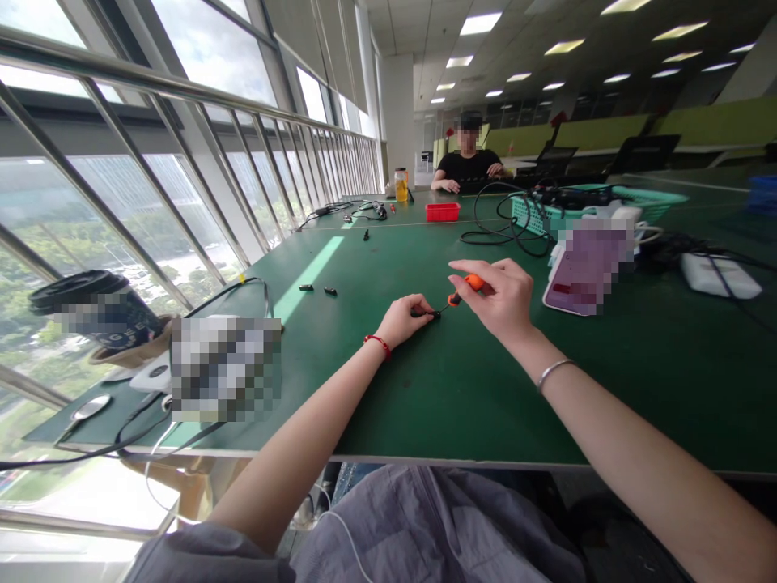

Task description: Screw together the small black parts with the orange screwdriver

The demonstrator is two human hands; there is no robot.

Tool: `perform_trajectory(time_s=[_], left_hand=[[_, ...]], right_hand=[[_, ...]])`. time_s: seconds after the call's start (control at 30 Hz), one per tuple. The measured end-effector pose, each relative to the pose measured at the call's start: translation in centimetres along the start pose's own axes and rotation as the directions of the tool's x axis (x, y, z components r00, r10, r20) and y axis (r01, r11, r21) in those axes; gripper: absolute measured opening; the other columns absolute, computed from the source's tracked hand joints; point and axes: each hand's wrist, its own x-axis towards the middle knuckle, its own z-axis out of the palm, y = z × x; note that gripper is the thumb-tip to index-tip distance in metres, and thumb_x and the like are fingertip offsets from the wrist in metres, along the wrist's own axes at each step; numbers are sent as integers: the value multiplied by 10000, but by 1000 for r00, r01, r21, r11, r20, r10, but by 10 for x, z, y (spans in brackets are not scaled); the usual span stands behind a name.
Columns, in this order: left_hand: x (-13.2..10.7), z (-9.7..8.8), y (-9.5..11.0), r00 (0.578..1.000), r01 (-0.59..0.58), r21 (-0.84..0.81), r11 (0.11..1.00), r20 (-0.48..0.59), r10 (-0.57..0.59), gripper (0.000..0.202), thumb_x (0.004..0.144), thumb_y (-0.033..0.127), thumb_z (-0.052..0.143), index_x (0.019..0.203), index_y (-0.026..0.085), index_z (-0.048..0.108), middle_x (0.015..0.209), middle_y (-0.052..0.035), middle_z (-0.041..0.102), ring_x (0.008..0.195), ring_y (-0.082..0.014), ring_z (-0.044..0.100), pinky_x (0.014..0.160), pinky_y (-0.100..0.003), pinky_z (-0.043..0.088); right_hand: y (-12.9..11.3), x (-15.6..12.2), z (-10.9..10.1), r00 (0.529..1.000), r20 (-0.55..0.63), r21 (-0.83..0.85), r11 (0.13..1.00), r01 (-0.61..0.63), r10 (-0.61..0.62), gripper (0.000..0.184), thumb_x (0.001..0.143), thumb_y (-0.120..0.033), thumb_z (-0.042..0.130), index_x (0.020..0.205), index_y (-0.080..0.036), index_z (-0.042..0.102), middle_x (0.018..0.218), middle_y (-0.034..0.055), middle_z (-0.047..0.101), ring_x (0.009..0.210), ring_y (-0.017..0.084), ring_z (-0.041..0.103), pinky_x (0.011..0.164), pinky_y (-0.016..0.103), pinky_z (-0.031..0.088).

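Left hand (401, 321) pinches a small black part (423, 313) on the table (461, 389). Right hand (503, 298) grips an orange screwdriver (470, 284), tip at the part; steady alignment seems needed.

On the table (461, 389) the left hand (401, 320) lies just left of the right hand (501, 298), with a small part (433, 314) and a screwdriver (472, 282) between them. Two pieces (330, 291) lie further left (well apart); a tray (443, 212) sits behind, and a basket (607, 202) right of it.
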Motion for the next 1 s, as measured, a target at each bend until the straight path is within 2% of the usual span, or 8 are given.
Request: perform_trajectory(time_s=[0.13,0.3,0.37,0.47,0.53,0.73,0.93,1.0], left_hand=[[0,-1,0,1000,9,5,1000,8,-9,60,734,205,654,747,148,642,755,-21,675,735,-137,608,740,-256,473],[-1,-2,2,1000,15,9,1000,7,-15,57,732,205,655,739,150,640,758,-18,676,737,-136,611,741,-255,474],[-1,-3,3,1000,17,10,1000,7,-17,59,731,206,656,739,150,641,760,-20,678,739,-139,611,741,-258,474],[-1,-3,4,1000,14,13,1000,8,-14,60,730,209,656,738,151,643,761,-21,677,738,-140,611,744,-261,477],[-1,-3,4,1000,16,13,1000,8,-16,60,728,209,658,735,152,643,758,-19,675,736,-138,611,742,-259,480],[0,-2,1,1000,0,3,1000,6,0,51,728,192,663,737,145,643,761,-21,676,729,-131,610,746,-254,483],[0,-1,0,1000,12,-4,1000,15,-12,69,736,207,664,739,143,639,769,-24,682,728,-133,613,737,-253,483],[0,-1,1,1000,9,-6,1000,15,-9,67,736,204,662,738,142,637,764,-24,679,726,-132,611,736,-253,481]], right_hand=[[0,-1,0,998,-7,6,998,-56,56,221,849,-336,553,963,-234,711,509,-34,531,497,125,443,588,265,407],[0,0,-1,999,9,114,993,-35,34,356,785,-266,518,1127,-205,594,634,-30,568,524,132,476,613,289,441],[-1,0,-1,999,9,114,992,-44,43,318,779,-278,528,1080,-212,602,617,-31,561,533,140,487,600,291,437],[-2,-1,-1,998,1,54,996,-68,68,120,788,-310,560,829,-231,640,537,-23,532,543,153,489,570,286,418],[-2,-2,-1,996,12,29,996,-87,87,134,801,-329,562,732,-236,629,524,-15,537,540,154,484,549,283,404],[-3,-1,-2,997,32,82,994,-68,65,234,784,-307,546,989,-223,619,579,-34,546,539,145,497,609,291,441],[-5,-1,-1,996,21,51,995,-90,89,132,800,-346,583,761,-225,618,537,-25,534,493,128,448,522,266,384],[-5,-2,-1,996,22,59,995,-83,82,123,800,-342,586,793,-224,622,552,-24,543,501,129,456,529,267,390]])
